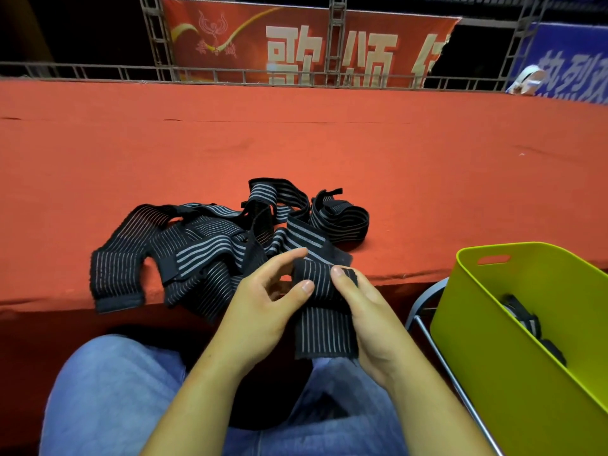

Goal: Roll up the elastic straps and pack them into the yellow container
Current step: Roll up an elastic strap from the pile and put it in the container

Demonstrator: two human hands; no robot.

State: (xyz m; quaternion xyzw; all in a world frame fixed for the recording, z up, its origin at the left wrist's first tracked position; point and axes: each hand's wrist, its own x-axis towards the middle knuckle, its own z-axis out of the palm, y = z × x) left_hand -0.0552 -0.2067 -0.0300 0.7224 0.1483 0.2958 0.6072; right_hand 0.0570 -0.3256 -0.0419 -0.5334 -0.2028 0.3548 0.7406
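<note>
A tangled pile of black elastic straps with grey stripes point(210, 245) lies on the red table near its front edge. One strap point(324, 327) hangs over the edge between my hands, its end folded over at the top. My left hand point(263, 311) pinches that strap with thumb and fingers. My right hand point(365, 311) grips its right side, thumb on the folded end. The yellow container point(513, 366) stands at the lower right, with a rolled black strap point(526, 320) inside it.
The red cloth-covered table point(296, 143) stretches far ahead. The container rests on a metal-framed chair point(427, 324) to my right. My legs in blue jeans point(108, 399) are below the table edge. Metal railing and banners point(296, 44) stand behind the table.
</note>
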